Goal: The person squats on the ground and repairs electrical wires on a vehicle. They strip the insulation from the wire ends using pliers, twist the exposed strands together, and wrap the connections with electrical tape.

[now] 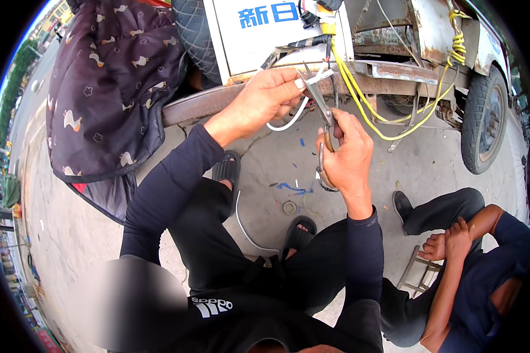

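Note:
My left hand [259,103] is closed in a pinch on a white cable [291,123], which hangs in a loop under the fingers. A short white end of it shows beyond the fingertips, beside the blades. My right hand [348,154] grips a pair of metal scissors [318,99] by the handles. The blades are parted and point up and away, meeting the white end close to my left fingertips. Whether they press into it, I cannot tell. Just beyond, black-wrapped wires [303,43] and a yellow connector [328,26] hang at the vehicle's white panel [253,44].
Yellow cables [359,106] droop from the rusty vehicle frame [203,105]. A dark quilted cover [109,88] hangs at left; a wheel [484,120] stands at right. Below lie a tape roll [289,207], blue scraps [293,189] and a white tube [244,229]. Another person [471,265] sits at right.

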